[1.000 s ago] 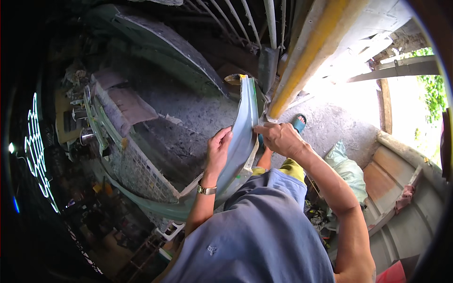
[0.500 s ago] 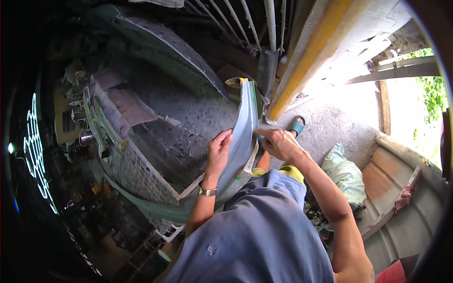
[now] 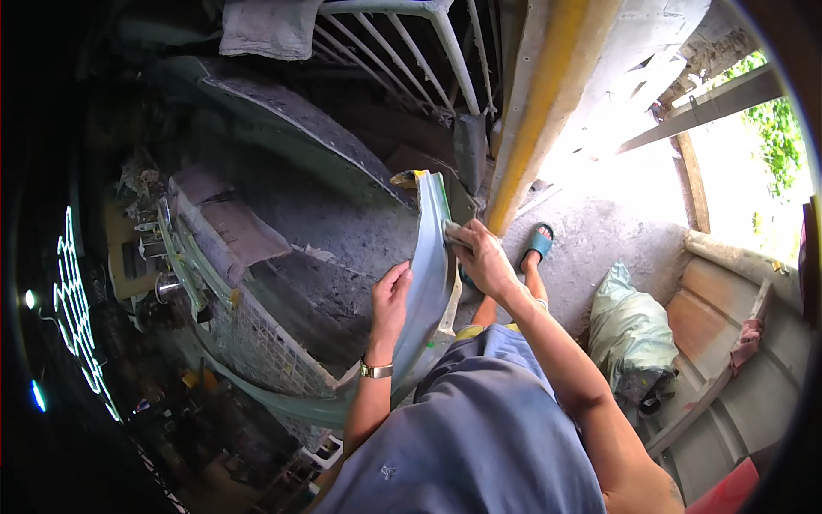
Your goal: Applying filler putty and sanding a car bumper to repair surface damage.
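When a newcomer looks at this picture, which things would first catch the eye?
Probably the long, pale blue curved panel in the centre, between the left hand and the right hand. Next may come the yellow-striped post at the top, right of centre. A pale green sack lies at the right.

From your head, the left fisheye faces steeply down over your shirt (image 3: pixel 484 428), close above it; your left hand (image 3: pixel 390 301) and right hand (image 3: pixel 482 259) lie near mid-view, farther off, and the wide field reaches the floor (image 3: pixel 599 218) beyond your sandalled foot (image 3: pixel 539 244).
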Tool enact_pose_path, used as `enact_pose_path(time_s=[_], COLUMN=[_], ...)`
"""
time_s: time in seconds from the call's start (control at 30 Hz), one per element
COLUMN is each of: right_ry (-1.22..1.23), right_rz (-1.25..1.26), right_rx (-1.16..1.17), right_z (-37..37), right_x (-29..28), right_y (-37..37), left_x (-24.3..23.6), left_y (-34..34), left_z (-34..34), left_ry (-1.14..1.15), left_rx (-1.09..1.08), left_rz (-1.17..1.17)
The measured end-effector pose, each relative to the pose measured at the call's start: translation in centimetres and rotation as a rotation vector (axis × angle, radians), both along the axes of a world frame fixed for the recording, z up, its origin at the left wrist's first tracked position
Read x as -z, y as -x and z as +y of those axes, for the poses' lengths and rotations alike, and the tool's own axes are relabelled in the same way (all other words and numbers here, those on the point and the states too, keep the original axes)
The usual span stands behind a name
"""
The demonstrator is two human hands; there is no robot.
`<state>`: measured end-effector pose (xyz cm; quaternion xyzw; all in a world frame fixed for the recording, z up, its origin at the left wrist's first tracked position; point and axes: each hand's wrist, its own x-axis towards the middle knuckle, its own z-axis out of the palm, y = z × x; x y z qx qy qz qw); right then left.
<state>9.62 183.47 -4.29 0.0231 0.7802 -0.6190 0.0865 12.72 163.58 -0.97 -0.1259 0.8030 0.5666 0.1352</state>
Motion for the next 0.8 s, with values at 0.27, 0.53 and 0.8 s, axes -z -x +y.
enact_pose_path(time_s=[0.27, 0.53, 0.8], right_ry=[0.173, 0.188, 0.361], right_rz=[-0.096, -0.033, -0.041], right_rx=[-0.322, -0.145, 0.153], right_z=[3.7, 0.4, 2.7], right_x=[-2.0, -0.7, 3.3], right_y=[-5.2, -6.0, -3.2], left_x=[0.1, 0.0, -1.1], left_y=[-0.4, -0.3, 0.1], left_z=[-1.2, -0.8, -0.3], left_ry=[-0.06, -0.007, -0.109], left_rx=[-0.049, -0.026, -0.052], left_rz=[-0.027, -0.07, -0.125])
